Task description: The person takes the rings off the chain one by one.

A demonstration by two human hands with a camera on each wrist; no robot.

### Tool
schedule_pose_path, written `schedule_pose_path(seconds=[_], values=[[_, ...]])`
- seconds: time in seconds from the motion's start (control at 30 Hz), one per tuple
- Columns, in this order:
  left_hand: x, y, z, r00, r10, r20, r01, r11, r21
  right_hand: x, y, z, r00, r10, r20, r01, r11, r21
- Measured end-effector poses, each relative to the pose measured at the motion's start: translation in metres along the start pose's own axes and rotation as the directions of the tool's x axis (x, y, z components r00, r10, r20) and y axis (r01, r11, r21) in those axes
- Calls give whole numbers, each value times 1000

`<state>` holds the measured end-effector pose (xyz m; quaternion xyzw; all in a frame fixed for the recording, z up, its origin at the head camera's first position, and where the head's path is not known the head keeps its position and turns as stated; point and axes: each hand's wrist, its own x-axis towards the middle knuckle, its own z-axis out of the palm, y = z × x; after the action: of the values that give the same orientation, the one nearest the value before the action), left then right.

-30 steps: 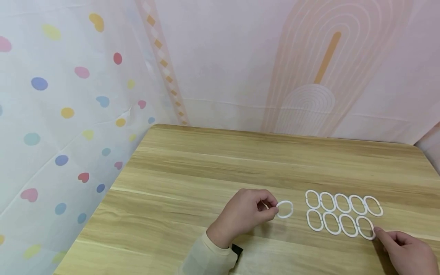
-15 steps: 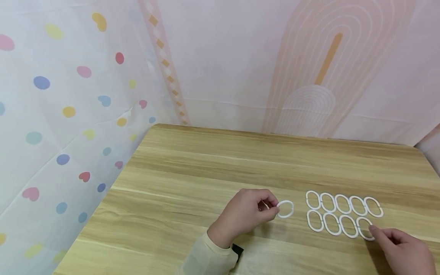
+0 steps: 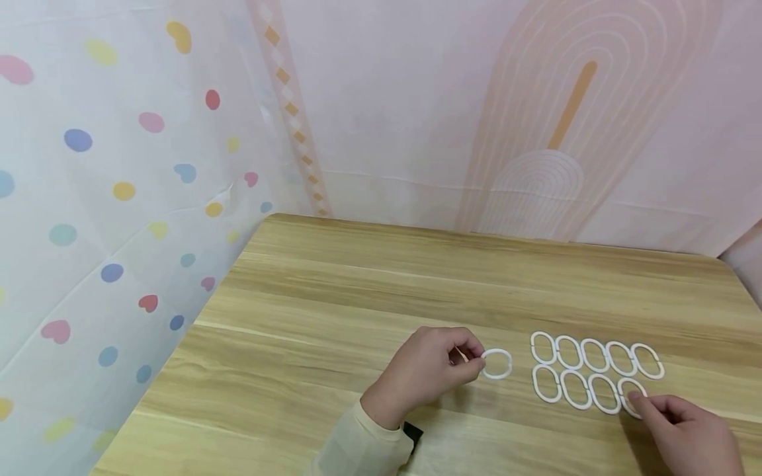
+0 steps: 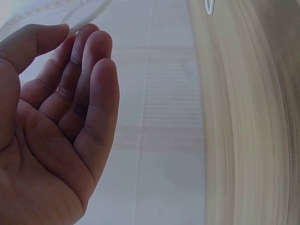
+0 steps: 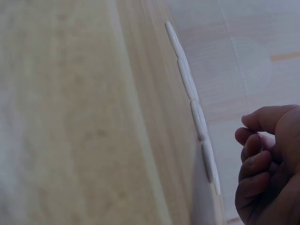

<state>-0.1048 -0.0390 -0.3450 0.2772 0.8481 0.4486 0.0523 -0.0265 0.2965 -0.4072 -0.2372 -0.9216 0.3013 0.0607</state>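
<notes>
My left hand [image 3: 424, 367] pinches one white oval curtain ring [image 3: 497, 378] between thumb and fingertips, above the table. Only part of that held ring [image 4: 91, 18] shows in the left wrist view. To its right, several like rings lie flat in two rows, a back row [image 3: 594, 340] and a front row [image 3: 550, 401]. My right hand [image 3: 693, 430] is over the right end of the front row, its thumb partly covering the end ring [image 3: 628, 379]. From the right wrist view, this right hand [image 5: 267, 164] is loosely curled, holds nothing and stays apart from the rings.
The wood-grain table [image 3: 333, 297] reaches back to a pink patterned cloth [image 3: 387, 119]. A dotted cloth [image 3: 137, 218] hangs along the left side. A small black object [image 3: 412, 436] shows beside the left sleeve [image 3: 364, 444].
My right hand has moved left, from beside the front row's end ring to over it. The left hand keeps its pinch on its ring almost unmoved. The head view has shifted slightly.
</notes>
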Motion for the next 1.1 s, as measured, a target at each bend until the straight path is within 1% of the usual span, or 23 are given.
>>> schedule_pose_path(seconds=[0.13, 0.43, 0.57, 0.67, 0.73, 0.97, 1.1], values=[[0, 0, 0, 1000, 2, -6, -2, 1000, 1, -1, -2, 3, 1000, 9, -1, -9, 1000, 13], [0, 0, 0, 1000, -2, -7, 2, 1000, 6, -6, -5, 6, 995, -92, -26, 93, 995, 40], [0, 1, 0, 1000, -3, -8, 3, 1000, 9, -5, -6, 8, 996, -91, -6, 91, 995, 46], [-1, 1, 0, 1000, -1, -11, 1, 1000, 6, -4, -7, 9, 997, -71, 30, 70, 996, 51], [-1, 1, 0, 1000, 3, -14, -3, 1000, 7, -4, -8, 10, 997, -73, 38, 70, 996, 55], [-1, 1, 0, 1000, 17, -18, -17, 1000, 13, -8, -14, 15, 992, -126, 22, 124, 988, 90], [0, 1, 0, 1000, 14, -13, -14, 1000, 8, -10, -19, 18, 991, -132, 27, 128, 985, 119]])
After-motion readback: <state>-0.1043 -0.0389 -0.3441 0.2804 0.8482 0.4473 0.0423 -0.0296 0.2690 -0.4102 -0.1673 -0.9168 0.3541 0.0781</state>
